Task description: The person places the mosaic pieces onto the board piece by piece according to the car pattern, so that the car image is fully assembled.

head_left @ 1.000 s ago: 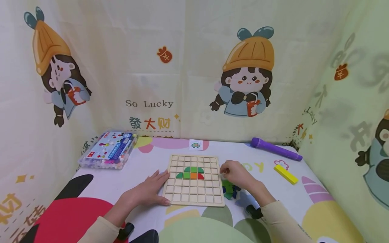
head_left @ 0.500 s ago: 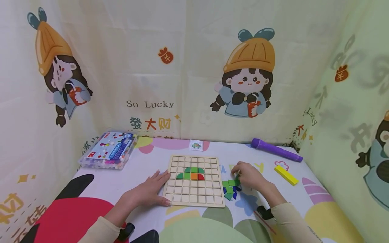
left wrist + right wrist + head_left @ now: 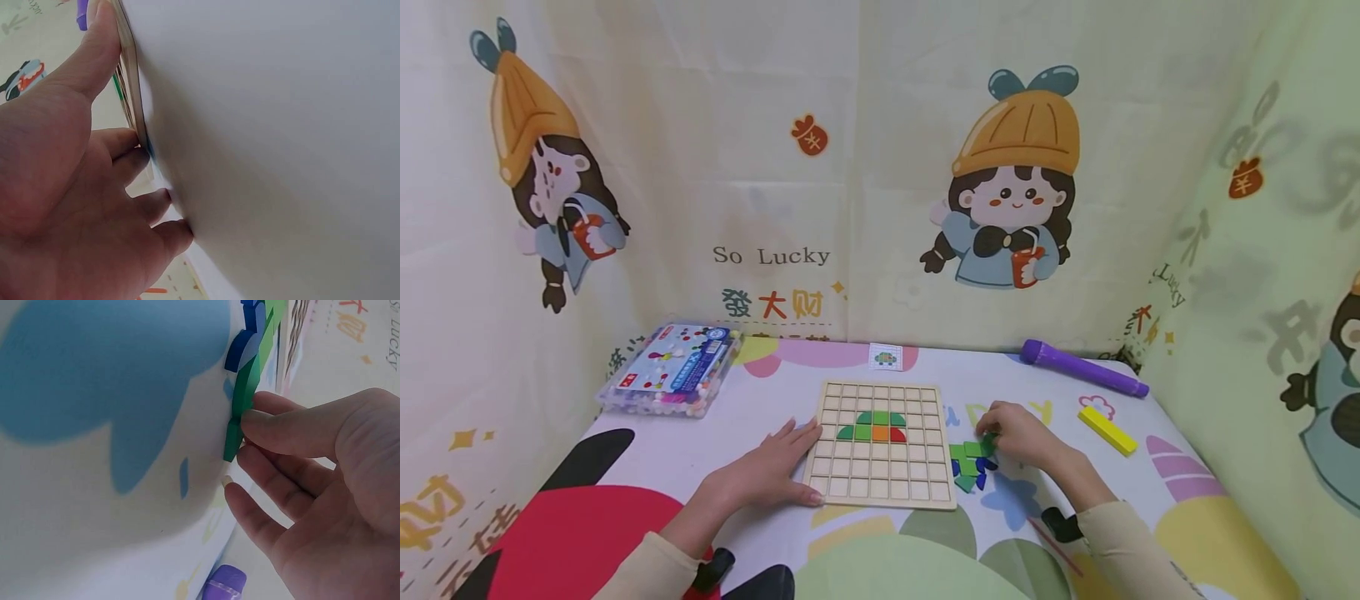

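A square wooden grid board [image 3: 857, 487] lies mid-table, with green, orange and red tiles [image 3: 872, 425] forming a domed shape in its cells. My left hand [image 3: 763, 471] rests along the board's left edge, fingers extended and thumb at the near corner; the left wrist view shows the fingertips touching the table beside the edge. On the right, a small pile of green and blue tiles [image 3: 970, 454] sits against the board. At the pile's far right side, my right hand [image 3: 1018, 435] pinches a dark green tile [image 3: 232, 440] between thumb and fingers, with another green tile touching it.
Behind the board lies a small picture card [image 3: 886, 357]. A clear plastic box [image 3: 673, 367] of colourful pieces stands at the back left. To the right are a purple stick with a wider end [image 3: 1082, 367] and a yellow bar [image 3: 1107, 431]. Printed cloth walls surround the table.
My right hand has moved right, from the board's right edge to the far side of the tile pile, uncovering more tiles. The left hand and the tiles on the board stay as they were.
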Tool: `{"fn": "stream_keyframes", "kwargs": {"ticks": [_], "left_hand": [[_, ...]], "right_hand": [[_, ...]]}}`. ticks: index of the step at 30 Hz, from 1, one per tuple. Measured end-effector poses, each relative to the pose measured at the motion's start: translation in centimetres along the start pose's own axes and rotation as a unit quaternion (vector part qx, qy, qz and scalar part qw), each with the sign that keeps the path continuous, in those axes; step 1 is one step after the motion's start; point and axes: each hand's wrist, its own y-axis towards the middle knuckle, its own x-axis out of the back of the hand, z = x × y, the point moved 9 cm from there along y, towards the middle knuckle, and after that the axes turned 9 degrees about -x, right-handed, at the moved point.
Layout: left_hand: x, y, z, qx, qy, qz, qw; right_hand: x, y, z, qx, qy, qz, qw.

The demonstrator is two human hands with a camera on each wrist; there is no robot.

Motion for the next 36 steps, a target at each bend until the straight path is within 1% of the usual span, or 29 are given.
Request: {"fn": "stream_keyframes", "kwargs": {"ticks": [6,12,16,19,23,26,32,36], "left_hand": [[-0.1,0.1,0.0,0.002,0.001,0.001,1.0],[-0.1,0.2,-0.2,-0.001,0.002,0.006,1.0],[0.0,0.1,-0.4,-0.003,0.001,0.003,1.0],[0.1,0.1,-0.5,-0.003,0.002,0.001,1.0],[0.2,0.0,-0.6,-0.003,0.001,0.0,1.0],[0.2,0.0,-0.6,-0.002,0.0,0.0,1.0],[0.2,-0.1,-0.4,0.001,0.001,0.002,1.0],[0.1,-0.1,-0.3,0.002,-0.001,0.002,1.0]], "right_hand": [[-0.1,-0.3,-0.3,0.007,0.009,0.004,1.0],[-0.1,-0.8,-0.8,0.001,0.01,0.001,1.0],[0.0,-1.1,-0.6,0.014,0.009,-0.006,1.0],[0.1,-1.4,-0.5,0.024,0.01,-0.003,1.0],[0.3,-1.7,-0.8,0.023,0.01,0.003,1.0],[0.4,-1.7,-1.1,0.014,0.014,0.003,1.0],[0.2,-1.4,-1.3,0.001,0.013,0.002,1.0],[0.1,-1.3,-1.1,0.002,0.007,0.001,1.0]]}}
